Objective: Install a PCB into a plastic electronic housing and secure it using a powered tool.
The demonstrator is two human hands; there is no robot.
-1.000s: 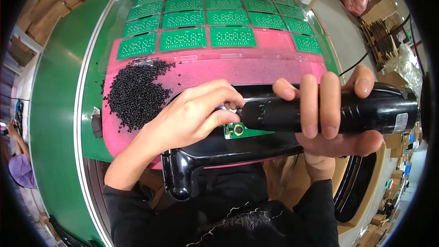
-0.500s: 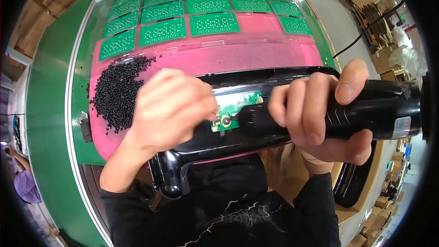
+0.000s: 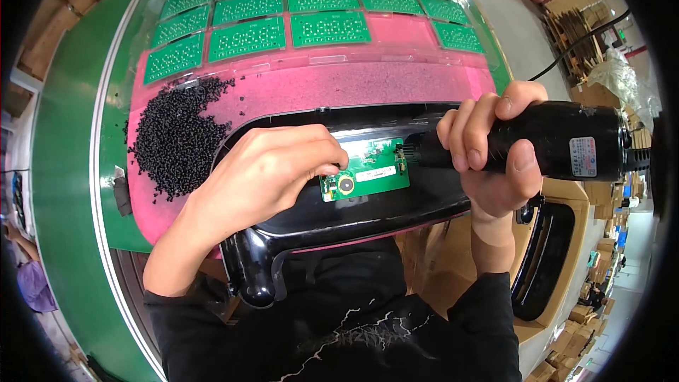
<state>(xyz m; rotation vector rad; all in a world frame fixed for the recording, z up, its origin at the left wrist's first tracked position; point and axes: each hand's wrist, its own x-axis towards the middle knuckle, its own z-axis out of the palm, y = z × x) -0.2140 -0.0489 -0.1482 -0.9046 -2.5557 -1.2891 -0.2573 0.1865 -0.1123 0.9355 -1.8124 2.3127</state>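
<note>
My right hand (image 3: 495, 145) is wrapped round a black corded electric screwdriver (image 3: 559, 140), its tip end pointing left at the right edge of a green circuit board (image 3: 382, 184). The board lies in a long glossy black plastic housing (image 3: 368, 223) with a rounded leg at its lower left. Over the board's left end my left hand (image 3: 272, 170) is closed in a pinch. What those fingertips hold, if anything, is too small to tell. Left of that hand lies a heap of tiny black screws (image 3: 173, 141) on a pink mat (image 3: 297, 85).
Rows of green circuit boards (image 3: 329, 28) sit in a clear tray across the far side. To the right, an open carton (image 3: 571, 205) holds another black housing (image 3: 544, 262). A black cable (image 3: 576, 42) hangs at the upper right. Another person (image 3: 34, 286) is at the far left.
The screwdriver has moved right, from beside the round part on the board to the board's right edge. My left hand has shifted slightly, its fingers still at the board's left end.
</note>
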